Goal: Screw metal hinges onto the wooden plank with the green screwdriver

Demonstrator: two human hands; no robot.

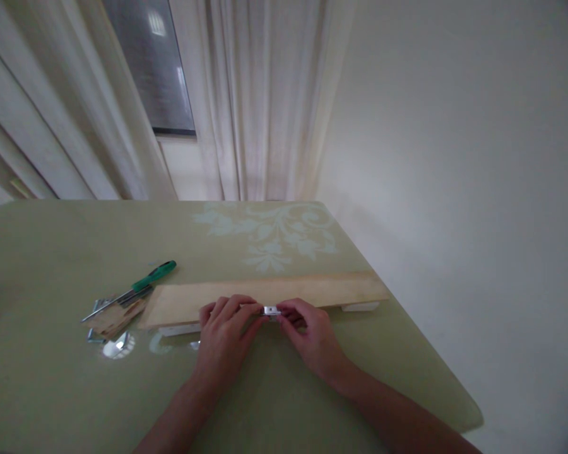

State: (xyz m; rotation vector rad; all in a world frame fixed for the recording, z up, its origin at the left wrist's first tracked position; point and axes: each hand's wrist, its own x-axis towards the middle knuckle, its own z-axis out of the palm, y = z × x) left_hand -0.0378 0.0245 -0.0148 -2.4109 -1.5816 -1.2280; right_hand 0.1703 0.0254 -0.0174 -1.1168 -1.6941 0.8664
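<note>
Wall (464, 164): plain and pale, running along the table's right side.
Curtains (265, 94): light, hanging in folds beyond the far edge.
Table (274, 397): green, with a whitish leaf pattern toward the far end.
Board (284, 288): pale wood, lying crosswise on the table, just beyond the fingers.
Left hand (224, 337): in front of the board's left half — thumb and fingertips pinching the left end of a small metal piece (270, 311).
Right hand (317, 340): in front of the board's right half, thumb and fingers gripping the metal piece's right end.
Screwdriver (154, 275): green handle, well to the left of the left hand, its shaft slanting over some wood scraps (118, 318).
Wood scraps: piled just left of the board, with metal bits around them.
Blocks (360, 307): one showing beneath each end of the board.
Metal piece: between both sets of fingertips, at the board's near edge — whether it touches the wood, I cannot tell.
</note>
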